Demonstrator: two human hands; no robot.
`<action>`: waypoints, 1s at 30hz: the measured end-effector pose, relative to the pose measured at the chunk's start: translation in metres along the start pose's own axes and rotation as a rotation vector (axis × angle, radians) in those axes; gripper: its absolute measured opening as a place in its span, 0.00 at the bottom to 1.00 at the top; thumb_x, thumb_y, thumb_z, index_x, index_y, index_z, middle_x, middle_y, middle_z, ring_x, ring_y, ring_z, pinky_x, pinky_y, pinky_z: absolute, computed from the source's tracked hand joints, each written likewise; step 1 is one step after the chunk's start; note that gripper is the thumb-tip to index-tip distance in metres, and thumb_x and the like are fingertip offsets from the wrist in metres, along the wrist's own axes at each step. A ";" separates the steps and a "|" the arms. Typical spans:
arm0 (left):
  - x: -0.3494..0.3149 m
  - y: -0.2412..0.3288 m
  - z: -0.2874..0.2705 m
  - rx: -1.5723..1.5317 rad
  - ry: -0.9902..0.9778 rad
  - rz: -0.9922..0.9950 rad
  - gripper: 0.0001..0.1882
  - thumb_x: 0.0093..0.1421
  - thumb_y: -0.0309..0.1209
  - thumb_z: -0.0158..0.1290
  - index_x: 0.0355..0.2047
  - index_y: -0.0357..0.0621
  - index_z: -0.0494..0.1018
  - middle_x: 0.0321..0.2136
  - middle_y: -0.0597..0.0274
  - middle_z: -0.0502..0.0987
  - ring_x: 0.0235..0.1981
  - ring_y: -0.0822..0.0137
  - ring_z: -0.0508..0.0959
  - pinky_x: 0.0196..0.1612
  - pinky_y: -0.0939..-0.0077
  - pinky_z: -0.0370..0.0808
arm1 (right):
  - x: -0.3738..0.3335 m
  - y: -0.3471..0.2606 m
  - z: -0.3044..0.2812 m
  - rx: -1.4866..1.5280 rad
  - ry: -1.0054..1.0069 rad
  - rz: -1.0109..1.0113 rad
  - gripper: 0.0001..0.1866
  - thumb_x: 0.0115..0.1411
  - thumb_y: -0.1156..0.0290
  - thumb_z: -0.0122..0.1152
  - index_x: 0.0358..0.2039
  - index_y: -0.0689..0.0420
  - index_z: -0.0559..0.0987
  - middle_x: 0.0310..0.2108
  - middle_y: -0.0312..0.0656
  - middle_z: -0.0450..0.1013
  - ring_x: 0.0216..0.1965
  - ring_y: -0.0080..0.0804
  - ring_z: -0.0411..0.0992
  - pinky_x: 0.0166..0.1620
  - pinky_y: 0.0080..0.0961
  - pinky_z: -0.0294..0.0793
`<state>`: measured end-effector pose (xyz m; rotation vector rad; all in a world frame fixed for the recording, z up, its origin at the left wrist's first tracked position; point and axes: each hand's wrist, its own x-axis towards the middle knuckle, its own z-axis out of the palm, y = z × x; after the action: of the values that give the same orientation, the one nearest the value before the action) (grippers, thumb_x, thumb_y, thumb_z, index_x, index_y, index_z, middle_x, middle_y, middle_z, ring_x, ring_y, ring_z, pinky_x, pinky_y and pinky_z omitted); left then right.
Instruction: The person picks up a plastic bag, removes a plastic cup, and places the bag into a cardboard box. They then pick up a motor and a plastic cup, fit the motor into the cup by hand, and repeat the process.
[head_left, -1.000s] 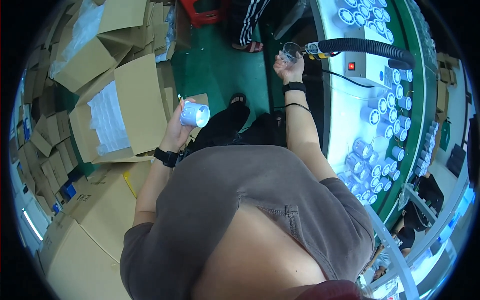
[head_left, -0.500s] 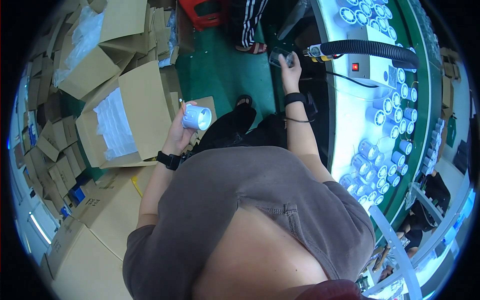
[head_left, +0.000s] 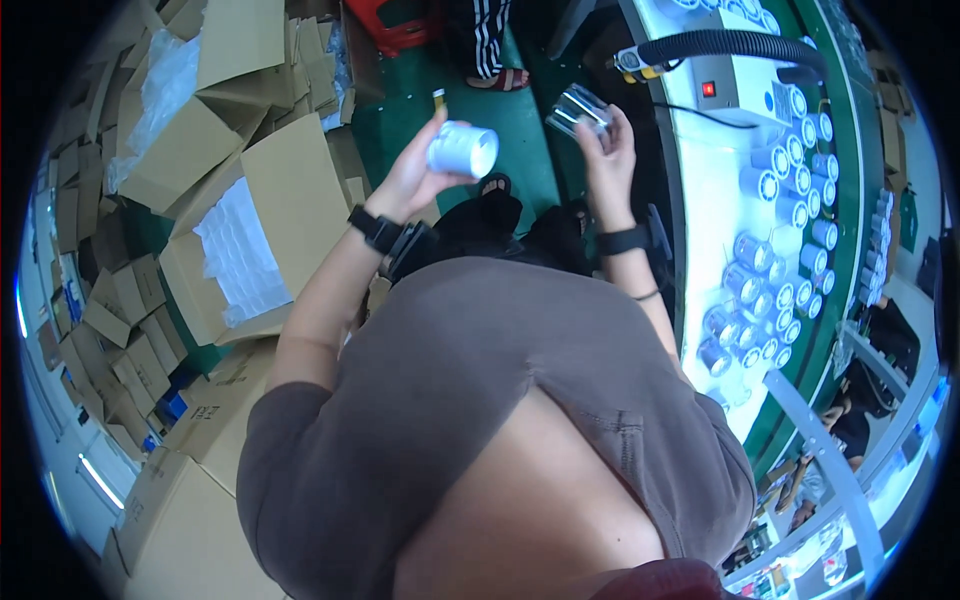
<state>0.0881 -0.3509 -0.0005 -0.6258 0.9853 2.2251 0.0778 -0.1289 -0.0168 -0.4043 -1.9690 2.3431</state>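
Note:
My left hand (head_left: 412, 172) is closed round a white cylindrical housing (head_left: 460, 150), tilted with its open end to the right. A short yellowish piece with a pale tip (head_left: 438, 100) sticks up by my left fingertips; I cannot tell whether it is part of the housing. In my right hand (head_left: 612, 165) is a clear cup (head_left: 578, 110), lying on its side between thumb and fingers. The two pieces are apart, held in the air over my lap.
On the right, a white worktable (head_left: 710, 210) carries many white cylinders (head_left: 795, 180), a control box (head_left: 735, 85) and a black corrugated hose (head_left: 730, 42). An open carton (head_left: 285, 190) with bubble wrap stands left. Another person's striped trouser leg (head_left: 490, 40) is ahead.
My left hand has moved up and to the right with the white housing. My right hand has shifted slightly right, away from the hose end, still holding the clear cup.

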 end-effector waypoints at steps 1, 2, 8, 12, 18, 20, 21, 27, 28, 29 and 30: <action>0.005 0.003 0.011 0.050 -0.064 -0.007 0.22 0.55 0.49 0.39 0.39 0.44 0.63 0.34 0.60 0.70 0.37 0.66 0.70 0.36 0.66 0.69 | -0.011 -0.013 -0.002 0.001 0.019 0.002 0.31 0.46 0.71 0.58 0.49 0.64 0.57 0.46 0.50 0.59 0.45 0.39 0.62 0.43 0.25 0.65; 0.007 0.003 0.020 0.097 -0.125 -0.008 0.22 0.54 0.48 0.42 0.40 0.43 0.63 0.34 0.59 0.69 0.37 0.66 0.70 0.36 0.67 0.70 | -0.020 -0.024 -0.006 0.041 -0.014 0.021 0.30 0.46 0.72 0.58 0.49 0.64 0.57 0.46 0.50 0.59 0.45 0.38 0.62 0.43 0.25 0.66; 0.018 0.002 0.079 0.520 -0.208 0.131 0.24 0.50 0.45 0.50 0.41 0.43 0.60 0.34 0.57 0.68 0.37 0.67 0.70 0.33 0.73 0.71 | -0.058 -0.093 -0.055 0.216 -0.146 0.071 0.28 0.47 0.75 0.57 0.48 0.61 0.58 0.46 0.48 0.59 0.45 0.35 0.63 0.40 0.24 0.69; 0.018 -0.012 0.102 0.721 -0.274 0.210 0.25 0.49 0.44 0.52 0.41 0.42 0.58 0.35 0.56 0.67 0.36 0.68 0.70 0.30 0.77 0.71 | -0.077 -0.121 -0.071 -0.721 -0.113 -0.541 0.26 0.43 0.78 0.58 0.45 0.57 0.62 0.46 0.48 0.60 0.44 0.39 0.64 0.41 0.27 0.68; 0.015 -0.044 0.130 0.801 -0.334 0.355 0.24 0.48 0.42 0.53 0.40 0.42 0.59 0.35 0.57 0.66 0.36 0.70 0.70 0.28 0.82 0.70 | -0.090 -0.125 -0.097 -1.002 -0.301 -0.777 0.26 0.39 0.80 0.60 0.41 0.55 0.63 0.45 0.49 0.60 0.44 0.43 0.63 0.42 0.32 0.66; 0.013 -0.054 0.138 0.812 -0.340 0.370 0.23 0.49 0.42 0.52 0.40 0.43 0.59 0.35 0.58 0.66 0.36 0.70 0.70 0.29 0.82 0.70 | -0.092 -0.124 -0.107 -1.008 -0.326 -0.789 0.27 0.39 0.80 0.60 0.41 0.55 0.63 0.46 0.48 0.60 0.45 0.43 0.62 0.42 0.32 0.66; 0.012 -0.058 0.141 0.818 -0.347 0.387 0.22 0.49 0.41 0.52 0.40 0.43 0.59 0.35 0.59 0.67 0.36 0.71 0.70 0.30 0.82 0.70 | -0.093 -0.123 -0.112 -1.004 -0.330 -0.780 0.27 0.39 0.80 0.60 0.42 0.55 0.63 0.46 0.48 0.60 0.45 0.43 0.62 0.42 0.32 0.66; -0.005 -0.078 0.165 0.631 -0.331 0.348 0.18 0.54 0.41 0.47 0.40 0.45 0.60 0.36 0.62 0.67 0.38 0.72 0.68 0.37 0.80 0.66 | -0.101 -0.118 -0.130 -0.829 -0.287 -0.628 0.32 0.39 0.78 0.61 0.47 0.55 0.60 0.47 0.47 0.58 0.47 0.40 0.61 0.42 0.30 0.67; -0.008 -0.081 0.169 0.599 -0.339 0.320 0.17 0.55 0.42 0.44 0.40 0.45 0.60 0.36 0.62 0.67 0.39 0.73 0.67 0.39 0.79 0.65 | -0.102 -0.119 -0.132 -0.826 -0.293 -0.631 0.32 0.39 0.78 0.61 0.47 0.55 0.60 0.47 0.47 0.58 0.47 0.40 0.61 0.42 0.30 0.67; -0.011 -0.084 0.173 0.566 -0.347 0.291 0.17 0.56 0.43 0.42 0.40 0.45 0.60 0.37 0.62 0.66 0.40 0.73 0.67 0.41 0.79 0.64 | -0.102 -0.119 -0.133 -0.811 -0.297 -0.614 0.33 0.39 0.78 0.61 0.48 0.55 0.60 0.48 0.47 0.57 0.47 0.40 0.60 0.43 0.29 0.67; -0.013 -0.086 0.175 0.532 -0.354 0.262 0.17 0.57 0.44 0.39 0.40 0.45 0.61 0.37 0.63 0.66 0.41 0.73 0.66 0.43 0.78 0.62 | -0.103 -0.120 -0.134 -0.796 -0.303 -0.597 0.34 0.39 0.78 0.62 0.49 0.55 0.59 0.48 0.47 0.57 0.48 0.39 0.60 0.44 0.29 0.67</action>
<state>0.1279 -0.1746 0.0733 0.1373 1.4461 2.0502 0.1937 0.0010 0.0968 0.4962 -2.6138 1.2645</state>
